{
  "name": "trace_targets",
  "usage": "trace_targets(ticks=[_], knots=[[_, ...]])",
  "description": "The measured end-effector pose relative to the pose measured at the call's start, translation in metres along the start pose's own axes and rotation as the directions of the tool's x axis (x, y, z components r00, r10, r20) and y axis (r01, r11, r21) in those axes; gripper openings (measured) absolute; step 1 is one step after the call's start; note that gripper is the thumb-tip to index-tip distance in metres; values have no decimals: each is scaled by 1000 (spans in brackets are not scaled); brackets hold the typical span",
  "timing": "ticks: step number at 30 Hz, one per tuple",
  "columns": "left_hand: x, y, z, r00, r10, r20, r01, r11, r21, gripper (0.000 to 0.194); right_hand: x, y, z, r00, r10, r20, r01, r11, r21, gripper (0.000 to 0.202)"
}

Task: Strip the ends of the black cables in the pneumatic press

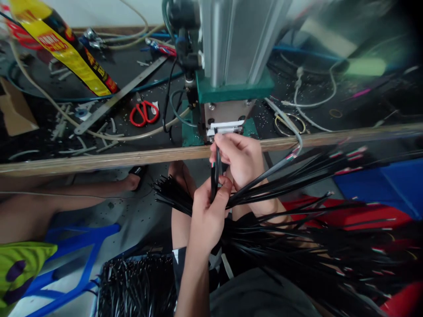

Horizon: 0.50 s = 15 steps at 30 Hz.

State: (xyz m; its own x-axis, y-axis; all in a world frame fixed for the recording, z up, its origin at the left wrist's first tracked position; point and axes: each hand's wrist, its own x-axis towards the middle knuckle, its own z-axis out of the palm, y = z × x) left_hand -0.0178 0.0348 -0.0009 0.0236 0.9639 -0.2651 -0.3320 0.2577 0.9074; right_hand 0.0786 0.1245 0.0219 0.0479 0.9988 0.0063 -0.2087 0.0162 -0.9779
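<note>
My left hand (211, 211) is closed around black cables (214, 180), two of which stick up between thumb and fingers. Just above it, my right hand (239, 156) pinches the upper end of one black cable, right at the metal jaw (224, 127) of a press machine (238, 48). One short cable end in the grip shows small red, white and green wires. A large bundle of black cables (274, 191) lies across my lap and right forearm, its coloured wire ends pointing right. Some fingertips of both hands are hidden behind the cables.
On the dark bench, behind its wooden edge (132, 158), lie red-handled scissors (144, 113), a steel ruler (122, 94), a yellow bottle (66, 48) and cable scraps. Below stand a bin of black cables (135, 286) and a blue stool (76, 251). Another person's leg (59, 198) is at left.
</note>
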Motion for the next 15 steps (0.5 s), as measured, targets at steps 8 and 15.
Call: trace_targets(ticks=[8,15], knots=[[-6,-5,1,985,-71,-159,60,995,-76,68,-11,3,-11,985,-109,131,115,992,-42,31],[-10,-13,-1,926,-173,-337,150,984,-94,75,-18,17,-23,966,-109,234,86,991,105,37]])
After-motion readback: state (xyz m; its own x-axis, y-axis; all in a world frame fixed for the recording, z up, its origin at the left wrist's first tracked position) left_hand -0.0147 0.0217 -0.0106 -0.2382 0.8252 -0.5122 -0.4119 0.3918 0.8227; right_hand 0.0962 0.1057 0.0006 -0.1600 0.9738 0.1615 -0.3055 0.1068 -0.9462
